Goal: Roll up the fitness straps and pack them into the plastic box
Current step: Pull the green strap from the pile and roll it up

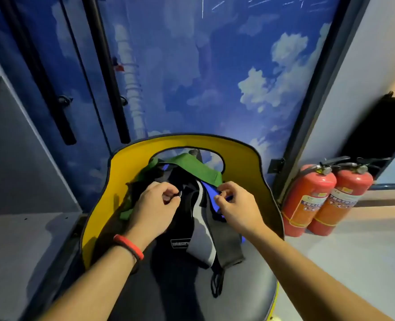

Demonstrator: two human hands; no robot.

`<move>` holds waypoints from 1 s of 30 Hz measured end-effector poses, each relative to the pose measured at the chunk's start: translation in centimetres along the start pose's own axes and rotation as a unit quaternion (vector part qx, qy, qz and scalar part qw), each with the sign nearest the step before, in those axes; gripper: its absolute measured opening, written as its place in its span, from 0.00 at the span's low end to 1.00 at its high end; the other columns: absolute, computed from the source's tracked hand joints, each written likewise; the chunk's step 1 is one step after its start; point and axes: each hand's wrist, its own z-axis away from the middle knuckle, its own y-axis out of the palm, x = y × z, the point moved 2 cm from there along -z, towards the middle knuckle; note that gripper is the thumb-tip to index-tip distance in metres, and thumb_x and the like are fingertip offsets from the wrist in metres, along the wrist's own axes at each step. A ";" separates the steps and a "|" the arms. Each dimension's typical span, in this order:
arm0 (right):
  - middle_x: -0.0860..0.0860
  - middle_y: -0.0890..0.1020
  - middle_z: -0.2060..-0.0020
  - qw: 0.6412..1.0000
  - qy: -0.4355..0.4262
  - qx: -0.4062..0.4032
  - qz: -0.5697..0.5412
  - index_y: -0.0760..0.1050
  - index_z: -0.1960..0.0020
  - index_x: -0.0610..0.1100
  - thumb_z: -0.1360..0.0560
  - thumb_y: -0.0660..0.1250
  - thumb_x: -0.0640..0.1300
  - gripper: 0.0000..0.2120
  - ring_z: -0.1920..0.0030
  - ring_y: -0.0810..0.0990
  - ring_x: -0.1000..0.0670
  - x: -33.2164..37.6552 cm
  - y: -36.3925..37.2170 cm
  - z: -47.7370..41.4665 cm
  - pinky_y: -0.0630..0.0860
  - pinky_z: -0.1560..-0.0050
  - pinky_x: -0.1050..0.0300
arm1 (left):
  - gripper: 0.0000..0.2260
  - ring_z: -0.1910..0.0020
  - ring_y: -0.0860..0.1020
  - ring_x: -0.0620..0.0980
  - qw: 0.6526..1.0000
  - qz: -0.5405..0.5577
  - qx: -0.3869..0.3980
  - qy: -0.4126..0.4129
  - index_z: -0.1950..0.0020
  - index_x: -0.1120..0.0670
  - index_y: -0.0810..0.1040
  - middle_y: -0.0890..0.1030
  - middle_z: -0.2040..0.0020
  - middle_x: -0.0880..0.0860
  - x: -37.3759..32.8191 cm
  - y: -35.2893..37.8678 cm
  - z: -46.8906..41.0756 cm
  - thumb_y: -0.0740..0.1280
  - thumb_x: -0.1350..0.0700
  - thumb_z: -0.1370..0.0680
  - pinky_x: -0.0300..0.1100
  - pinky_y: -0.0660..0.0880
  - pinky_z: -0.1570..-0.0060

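Observation:
A heap of fitness straps lies on a chair seat: a green strap (193, 167) at the back, a black one (180, 228) in the middle, a grey one (201, 239) and a dark grey one (226, 242) toward the front, and a blue strap (211, 193) under them. My left hand (156, 200) pinches a small metal ring on the black strap. My right hand (234, 200) pinches the blue strap's edge. No plastic box is in view.
The chair has a yellow curved backrest (243, 158) and a dark round seat (249, 286). Two red fire extinguishers (307, 198) stand on the floor at the right. A blue sky-printed wall (215, 77) is behind, with grey shelving (18, 147) at the left.

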 end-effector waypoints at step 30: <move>0.45 0.71 0.29 0.948 -0.013 0.183 0.261 0.69 0.24 0.54 0.23 0.68 0.53 0.29 0.29 0.68 0.39 -4.5 4.5 -3.2 0.72 0.34 0.44 | 0.27 0.21 0.47 0.51 0.964 -0.247 0.099 0.026 0.26 0.42 0.71 0.54 0.20 0.48 4.7 3.7 -3.4 0.65 0.34 0.24 0.53 0.65 0.27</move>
